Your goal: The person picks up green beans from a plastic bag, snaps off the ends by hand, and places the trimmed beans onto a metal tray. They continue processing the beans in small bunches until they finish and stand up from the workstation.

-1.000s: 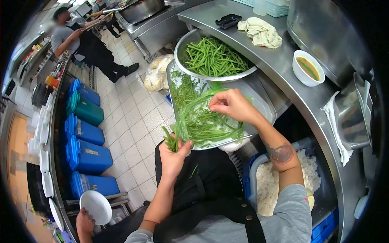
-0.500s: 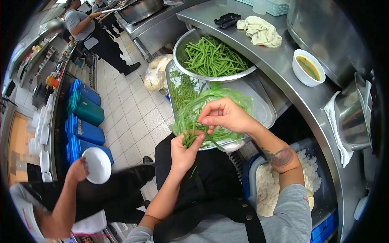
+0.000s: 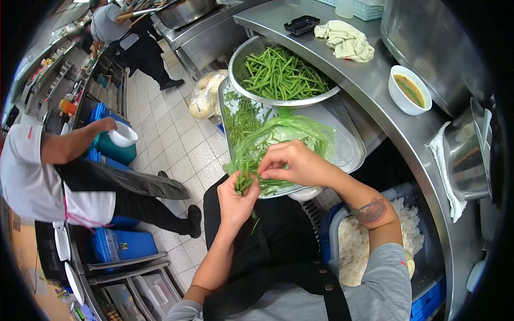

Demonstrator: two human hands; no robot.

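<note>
My left hand (image 3: 234, 206) is closed around a small bunch of green beans (image 3: 244, 183), their ends sticking up past the fingers. Pinched at the side of that bunch, my right hand (image 3: 294, 163) has thumb and forefinger together on what looks like the tip of a bean. Under both hands lies a green plastic bag (image 3: 313, 128) with more beans and trimmings in it. The bag rests on a metal tray (image 3: 350, 144), beside loose green trimmings (image 3: 241, 120). Behind it a big steel bowl (image 3: 235, 69) holds many green beans (image 3: 284, 75).
On the steel counter (image 3: 369, 80) are a white bowl of soup (image 3: 409, 91), a cloth (image 3: 345, 40) and a black tray (image 3: 301, 25). A tub of rice (image 3: 350, 251) stands low at my right. To my left, a person (image 3: 32, 166) carries a white bowl (image 3: 123, 134); another stands farther off.
My right hand has come down slightly, closer to the bunch in my left hand. The person on the left has moved up the aisle with the white bowl.
</note>
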